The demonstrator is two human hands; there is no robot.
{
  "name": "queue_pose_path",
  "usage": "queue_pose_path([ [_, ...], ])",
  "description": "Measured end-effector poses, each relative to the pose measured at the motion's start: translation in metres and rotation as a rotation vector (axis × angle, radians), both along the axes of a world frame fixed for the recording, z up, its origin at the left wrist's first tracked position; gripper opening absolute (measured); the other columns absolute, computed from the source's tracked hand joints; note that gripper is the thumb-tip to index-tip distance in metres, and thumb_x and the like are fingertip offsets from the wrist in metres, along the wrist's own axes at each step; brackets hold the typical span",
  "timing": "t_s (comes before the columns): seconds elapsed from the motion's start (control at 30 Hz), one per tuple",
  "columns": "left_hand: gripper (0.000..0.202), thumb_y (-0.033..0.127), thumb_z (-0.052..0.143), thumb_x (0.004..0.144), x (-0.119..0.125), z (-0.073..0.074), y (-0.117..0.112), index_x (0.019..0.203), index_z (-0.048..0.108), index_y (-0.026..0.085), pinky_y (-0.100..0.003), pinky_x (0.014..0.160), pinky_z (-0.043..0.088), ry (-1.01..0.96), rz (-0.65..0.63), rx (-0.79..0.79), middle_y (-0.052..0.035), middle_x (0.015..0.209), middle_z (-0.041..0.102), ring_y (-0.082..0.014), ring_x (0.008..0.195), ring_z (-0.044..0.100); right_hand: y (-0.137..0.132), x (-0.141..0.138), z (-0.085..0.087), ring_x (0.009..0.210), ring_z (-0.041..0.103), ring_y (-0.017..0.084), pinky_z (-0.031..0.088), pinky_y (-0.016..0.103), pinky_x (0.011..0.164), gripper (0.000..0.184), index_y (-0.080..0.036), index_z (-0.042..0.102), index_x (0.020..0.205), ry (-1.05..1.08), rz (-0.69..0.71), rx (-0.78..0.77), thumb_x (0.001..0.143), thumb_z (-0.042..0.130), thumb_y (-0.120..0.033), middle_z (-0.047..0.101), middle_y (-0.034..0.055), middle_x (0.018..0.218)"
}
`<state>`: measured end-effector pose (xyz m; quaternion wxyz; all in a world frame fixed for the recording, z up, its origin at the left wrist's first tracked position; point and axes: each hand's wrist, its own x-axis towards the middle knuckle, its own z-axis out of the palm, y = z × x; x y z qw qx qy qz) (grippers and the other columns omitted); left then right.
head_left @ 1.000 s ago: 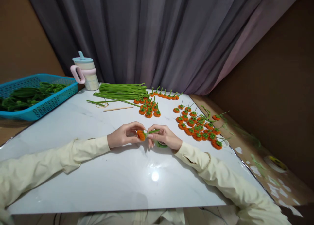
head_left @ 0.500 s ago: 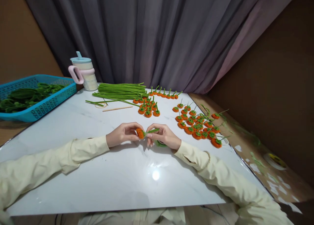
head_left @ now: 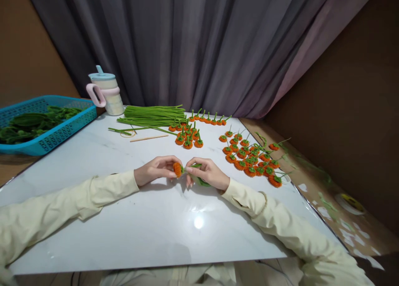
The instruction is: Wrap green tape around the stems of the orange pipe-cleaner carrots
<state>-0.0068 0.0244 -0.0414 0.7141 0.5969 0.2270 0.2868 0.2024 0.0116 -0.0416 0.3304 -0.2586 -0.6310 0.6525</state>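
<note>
My left hand [head_left: 154, 170] pinches a small orange pipe-cleaner pumpkin [head_left: 177, 169] at the middle of the white table [head_left: 124, 219]. My right hand [head_left: 209, 172] pinches the green stem [head_left: 193, 166] that sticks out of that same pumpkin. Both hands hover just above the tabletop, fingertips almost touching. Under my right hand lies a roll of green tape [head_left: 202, 182], mostly hidden.
Several finished pumpkins [head_left: 252, 159] lie to the right, more [head_left: 188, 138] beyond the hands. A bundle of green pipe cleaners [head_left: 149, 114], a wooden stick [head_left: 149, 138], a lidded cup [head_left: 106, 92] and a blue basket of green pieces [head_left: 40, 124] stand at the back left. Curtain behind.
The hands have barely moved; my right fingers have shifted slightly along the green stem, which now looks shorter. The view drifted a little.
</note>
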Motion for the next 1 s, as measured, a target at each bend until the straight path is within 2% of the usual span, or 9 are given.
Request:
queue_pose_path([
  [0.1,0.035,0.031,0.072,0.069,0.001,0.0,-0.001,0.094,0.057,0.011,-0.025,0.063,0.044,-0.011,0.003,0.001,-0.004,0.078,0.058,-0.0144,0.073,0.052,0.0,0.0,0.0,0.051,0.059,0.011,0.046,0.024,0.055,0.022,-0.014,0.053,0.083,0.004,-0.005,0.013,0.081,0.059,-0.036,0.065,0.0013,0.059],
  [0.27,0.028,0.034,0.068,0.074,0.007,0.002,-0.006,0.086,0.059,0.011,-0.022,0.06,0.042,0.049,0.124,0.023,-0.0015,0.072,0.058,-0.0106,0.064,0.051,0.0,0.0,0.001,0.051,0.058,0.01,0.046,0.023,0.055,0.023,-0.015,0.054,0.082,-0.001,-0.02,0.009,0.08,0.06,-0.037,0.066,0.0013,0.059],
  [0.37,0.029,0.035,0.07,0.072,0.01,0.005,-0.009,0.084,0.059,0.011,-0.021,0.059,0.039,0.039,0.162,-0.021,-0.0009,0.07,0.058,-0.0098,0.063,0.05,0.0,0.0,0.002,0.051,0.058,0.01,0.046,0.023,0.055,0.024,-0.015,0.054,0.082,-0.003,-0.028,0.008,0.08,0.061,-0.037,0.066,0.0015,0.059],
  [0.6,0.029,0.034,0.072,0.069,0.013,0.008,-0.011,0.082,0.06,0.011,-0.021,0.06,0.038,-0.018,0.163,-0.198,-0.0017,0.07,0.058,-0.0112,0.064,0.052,0.0,0.0,0.003,0.052,0.058,0.01,0.045,0.023,0.056,0.024,-0.014,0.053,0.083,0.017,-0.01,-0.028,0.078,0.063,-0.035,0.066,0.002,0.06],
  [0.87,0.026,0.029,0.073,0.068,0.012,0.006,-0.01,0.082,0.061,0.011,-0.022,0.06,0.038,-0.041,0.188,-0.227,-0.0021,0.069,0.058,-0.0117,0.064,0.052,-0.001,0.001,0.003,0.052,0.059,0.011,0.044,0.023,0.056,0.025,-0.015,0.049,0.087,0.029,0.027,-0.036,0.079,0.062,-0.035,0.066,0.0015,0.06],
  [1.0,0.024,0.027,0.07,0.07,0.011,0.004,-0.007,0.085,0.06,0.011,-0.023,0.06,0.039,-0.059,0.201,-0.219,-0.0022,0.071,0.058,-0.0118,0.064,0.052,0.0,0.001,0.002,0.051,0.059,0.011,0.045,0.023,0.055,0.032,-0.018,0.042,0.092,0.041,-0.005,-0.026,0.078,0.064,-0.036,0.067,0.0004,0.061],
])
